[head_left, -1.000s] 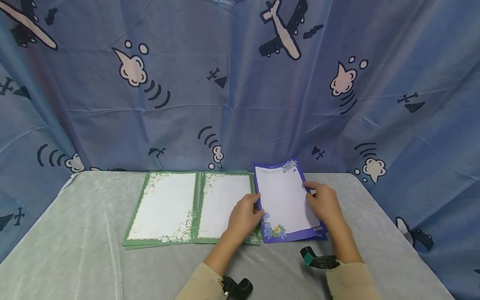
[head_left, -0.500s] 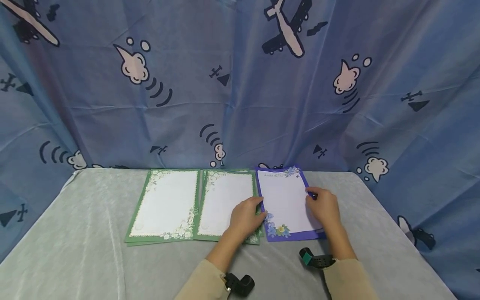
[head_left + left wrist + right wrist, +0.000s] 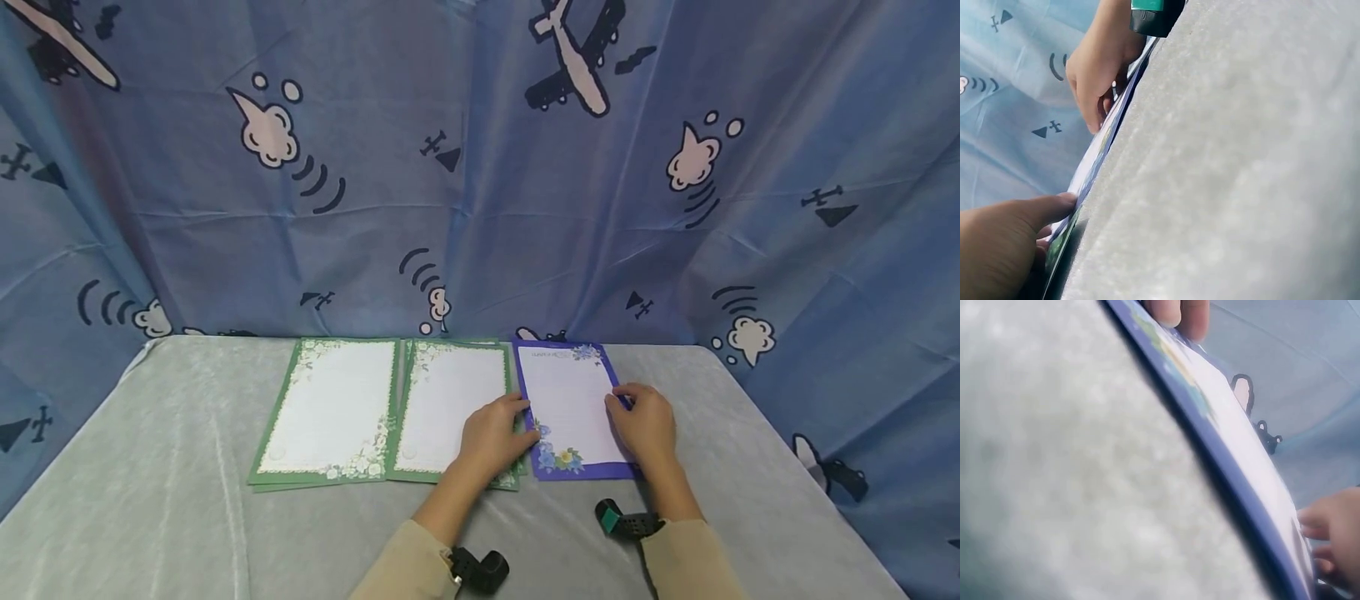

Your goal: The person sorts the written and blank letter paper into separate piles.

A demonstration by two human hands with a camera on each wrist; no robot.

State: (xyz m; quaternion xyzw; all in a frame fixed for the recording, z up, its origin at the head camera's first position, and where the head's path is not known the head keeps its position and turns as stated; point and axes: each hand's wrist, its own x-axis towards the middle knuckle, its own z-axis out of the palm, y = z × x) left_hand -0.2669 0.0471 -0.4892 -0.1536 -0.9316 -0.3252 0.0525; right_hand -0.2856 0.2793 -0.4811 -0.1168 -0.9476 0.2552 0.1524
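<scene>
A purple-bordered sheet of stationery paper (image 3: 570,400), white in the middle with blue and yellow flowers in two corners, lies at the right end of a row. My left hand (image 3: 491,435) holds its left edge, thumb and fingertips at the border. My right hand (image 3: 647,423) holds the right edge, the thumb over the white part. In the left wrist view, my left thumb (image 3: 1054,208) lies at the purple edge. Left of it lie a green-bordered sheet (image 3: 450,400), partly under my left hand, and another green-bordered sheet (image 3: 330,408).
More green edges show beneath both green-bordered sheets. All the paper lies on a table with a grey plush cover (image 3: 157,450). A blue curtain (image 3: 360,242) printed with planes and clouds hangs right behind the table's back edge. Each wrist wears a black camera band (image 3: 480,571).
The purple-bordered sheet has come down flat and its top edge sits lower; the purple layer that stuck out at its lower right is now nearly covered. My right hand has moved slightly down with it.
</scene>
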